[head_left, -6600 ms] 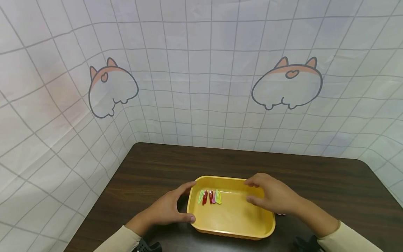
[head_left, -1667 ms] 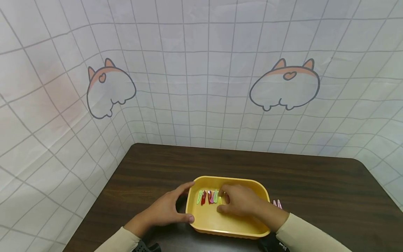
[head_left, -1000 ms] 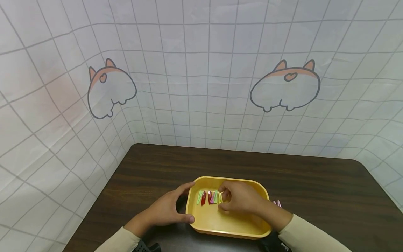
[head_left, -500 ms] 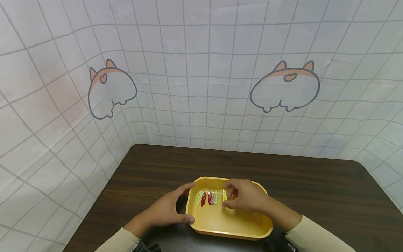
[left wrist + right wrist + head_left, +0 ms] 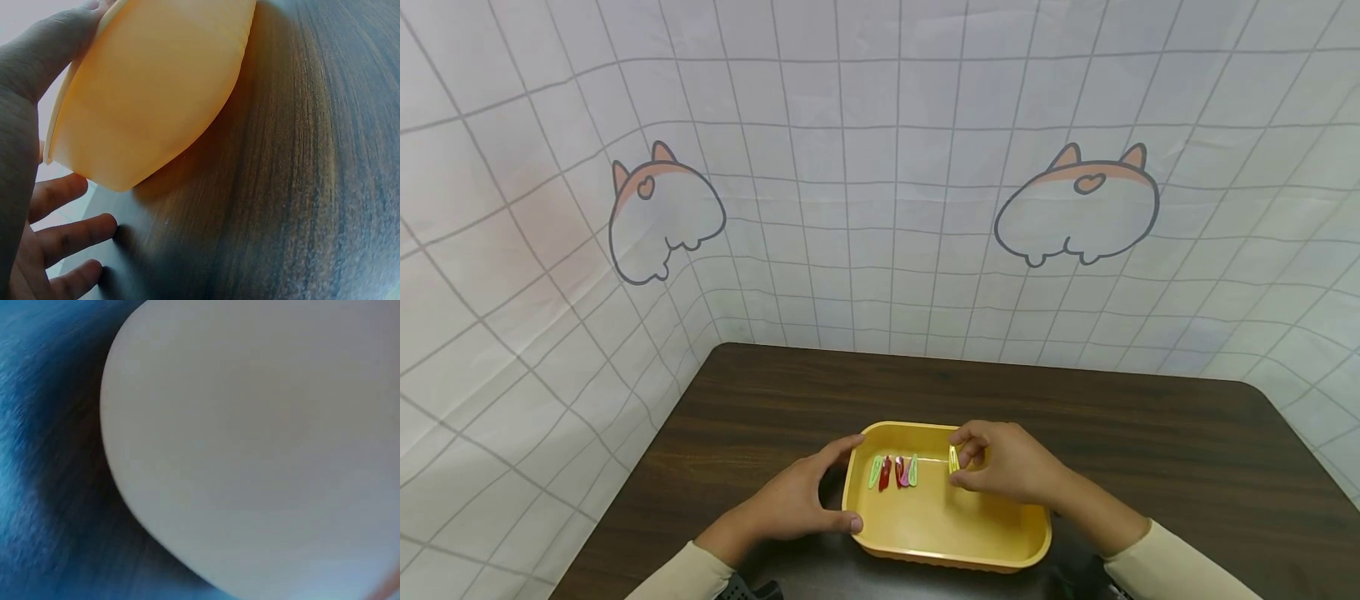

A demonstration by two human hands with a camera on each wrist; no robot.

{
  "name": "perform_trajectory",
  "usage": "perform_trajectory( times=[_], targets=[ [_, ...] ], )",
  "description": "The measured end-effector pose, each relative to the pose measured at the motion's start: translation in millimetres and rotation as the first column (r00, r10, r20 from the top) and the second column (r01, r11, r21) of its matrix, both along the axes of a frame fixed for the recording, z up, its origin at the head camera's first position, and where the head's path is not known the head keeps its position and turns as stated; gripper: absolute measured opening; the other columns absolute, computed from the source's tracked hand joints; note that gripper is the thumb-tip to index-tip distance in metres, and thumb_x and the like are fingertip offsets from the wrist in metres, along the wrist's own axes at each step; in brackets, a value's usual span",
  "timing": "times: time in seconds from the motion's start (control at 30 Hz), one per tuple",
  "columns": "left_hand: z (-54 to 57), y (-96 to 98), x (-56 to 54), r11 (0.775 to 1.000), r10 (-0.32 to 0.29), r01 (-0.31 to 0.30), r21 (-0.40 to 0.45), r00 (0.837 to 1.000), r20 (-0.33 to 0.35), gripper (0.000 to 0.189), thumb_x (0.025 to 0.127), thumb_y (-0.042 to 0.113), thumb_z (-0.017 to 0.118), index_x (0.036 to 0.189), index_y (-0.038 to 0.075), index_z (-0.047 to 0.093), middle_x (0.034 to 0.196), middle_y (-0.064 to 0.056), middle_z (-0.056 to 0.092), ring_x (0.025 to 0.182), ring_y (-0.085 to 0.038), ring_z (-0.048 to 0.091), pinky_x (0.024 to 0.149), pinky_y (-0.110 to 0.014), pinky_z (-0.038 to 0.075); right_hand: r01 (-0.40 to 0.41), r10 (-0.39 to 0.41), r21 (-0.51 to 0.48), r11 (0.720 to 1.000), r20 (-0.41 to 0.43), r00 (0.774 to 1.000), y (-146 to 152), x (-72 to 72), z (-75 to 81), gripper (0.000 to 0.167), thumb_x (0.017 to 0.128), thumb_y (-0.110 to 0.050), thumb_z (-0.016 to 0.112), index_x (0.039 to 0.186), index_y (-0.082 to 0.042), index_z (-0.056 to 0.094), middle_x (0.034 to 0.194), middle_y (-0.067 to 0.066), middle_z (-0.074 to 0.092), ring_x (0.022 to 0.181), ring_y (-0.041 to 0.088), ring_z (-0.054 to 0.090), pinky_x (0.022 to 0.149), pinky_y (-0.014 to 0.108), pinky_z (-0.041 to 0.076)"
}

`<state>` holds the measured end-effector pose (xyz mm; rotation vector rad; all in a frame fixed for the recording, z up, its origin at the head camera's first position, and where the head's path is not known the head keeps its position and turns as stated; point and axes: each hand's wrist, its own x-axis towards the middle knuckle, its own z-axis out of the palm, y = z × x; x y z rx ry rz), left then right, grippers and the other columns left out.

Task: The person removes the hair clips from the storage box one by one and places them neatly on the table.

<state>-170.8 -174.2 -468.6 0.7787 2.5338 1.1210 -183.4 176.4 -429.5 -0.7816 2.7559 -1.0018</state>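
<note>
A yellow plastic tray [image 5: 955,533] sits on the dark wooden table. My left hand [image 5: 797,492] spans its left end, thumb and index fingertip touching the rim near two corners. In the left wrist view the other fingers [image 5: 78,240] spread below the tray's outer wall. Inside the tray, my right hand [image 5: 1011,462] pinches a yellow hair clip [image 5: 953,460] upright between thumb and index finger. To its left is a row of snap hair clips: a green clip [image 5: 876,472], a red clip [image 5: 885,473], another red clip [image 5: 898,472], a purple clip [image 5: 906,477] and a light green clip [image 5: 913,470].
The brown wood-grain table [image 5: 805,383] extends around the tray. White grid-patterned cloth [image 5: 880,208] hangs behind and at the left. A blurred pale rounded surface [image 5: 250,444] fills most of the right wrist view.
My right hand has taken hold of the yellow hair clip and moved it rightward, away from the row. Pink clips right of the tray are now hidden by my forearm. My left hand stays put.
</note>
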Motion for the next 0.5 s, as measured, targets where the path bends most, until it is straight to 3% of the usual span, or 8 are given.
perform_trajectory(
  times=[0.3, 0.5],
  targets=[
    [-0.2, 0.0, 0.0, 1.0, 0.003, -0.003, -0.005, 1.0, -0.004, 0.103, 0.08, 0.057, 0.084, 0.162, 0.033, 0.026, 0.14, 0.002, 0.059, 0.133, -0.02, 0.051, 0.11, -0.061, 0.034, 0.037, -0.037, -0.013, 0.999, 0.006, 0.999, 14.0, 5.1, 5.1, 0.045, 0.083, -0.033, 0.088, 0.118, -0.012, 0.069, 0.087, -0.019, 0.066, 0.083, 0.008, 0.064, 0.074, 0.028, 0.052],
    [0.7, 1.3, 0.2, 1.0, 0.006, -0.007, -0.017, 1.0, -0.017, 0.104, 0.079, 0.058, 0.084, 0.162, 0.032, 0.027, 0.139, 0.004, 0.059, 0.133, -0.02, 0.051, 0.11, -0.06, 0.035, 0.062, -0.062, -0.025, 0.998, -0.007, 0.998, 24.0, 7.0, 9.3, 0.045, 0.083, -0.034, 0.088, 0.118, -0.013, 0.069, 0.087, -0.018, 0.066, 0.087, 0.017, 0.066, 0.073, 0.027, 0.051]
  ],
)
